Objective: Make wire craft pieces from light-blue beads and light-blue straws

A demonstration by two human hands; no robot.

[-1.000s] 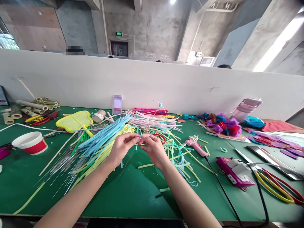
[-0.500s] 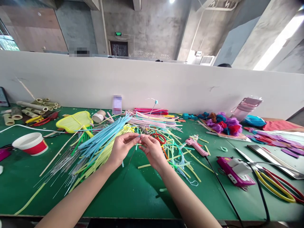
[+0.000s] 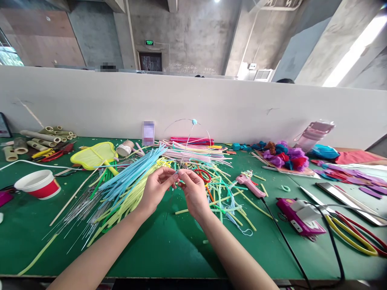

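My left hand (image 3: 156,188) and my right hand (image 3: 194,191) meet above the middle of the green table, fingertips almost touching, both pinching. Between them they hold a thin wire (image 3: 188,141) that rises away from me. A small light-blue knob (image 3: 194,121) sits at its upper end, and fine curved wires arch out from the knob to both sides. What exactly lies between the fingertips is mostly hidden. Behind my left hand spreads a bundle of blue strips (image 3: 133,171) over yellow-green strips (image 3: 137,189). Beyond my right hand are loose green and yellow strips (image 3: 222,189).
A pink glue gun (image 3: 250,185) lies to the right, its cord near a magenta power box (image 3: 298,219). Scissors (image 3: 352,237) are at far right. Left stand a paper cup (image 3: 39,184), metal wires (image 3: 80,213) and a yellow net-like piece (image 3: 95,155). A white partition (image 3: 229,104) borders the table (image 3: 145,257).
The light-blue knob has risen and shifted slightly left, and the curved wires now show as a wide arch. Both hands stay pinched at nearly the same place.
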